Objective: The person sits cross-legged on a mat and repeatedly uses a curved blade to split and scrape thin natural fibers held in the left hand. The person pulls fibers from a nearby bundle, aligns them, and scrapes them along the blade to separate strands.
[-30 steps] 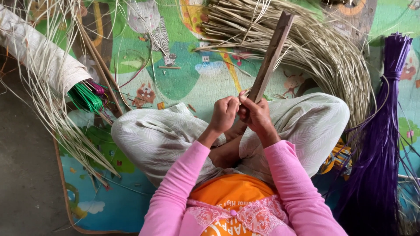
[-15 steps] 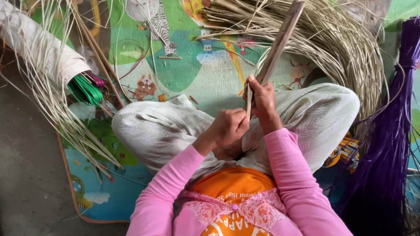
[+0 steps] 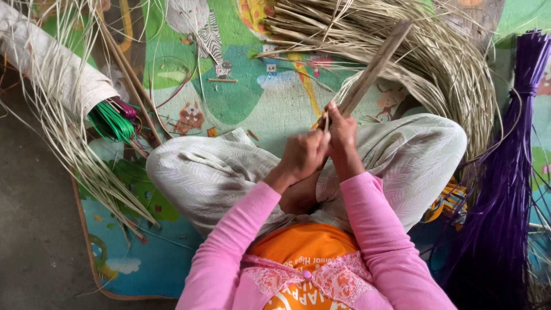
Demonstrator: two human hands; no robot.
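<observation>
Both hands, left hand raised since 0.5 s ago beside right hand, grip long flat brown wooden stick, working it together.

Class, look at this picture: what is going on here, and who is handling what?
A person in pink sleeves sits cross-legged on a colourful play mat. Both hands meet over the lap: the right hand grips a long flat wooden stick that slants up and away, and the left hand closes beside it, seemingly pinching a thin straw strand. A heap of pale straw lies ahead, a purple bundle to the right, and a wrapped roll with green strips to the left.
</observation>
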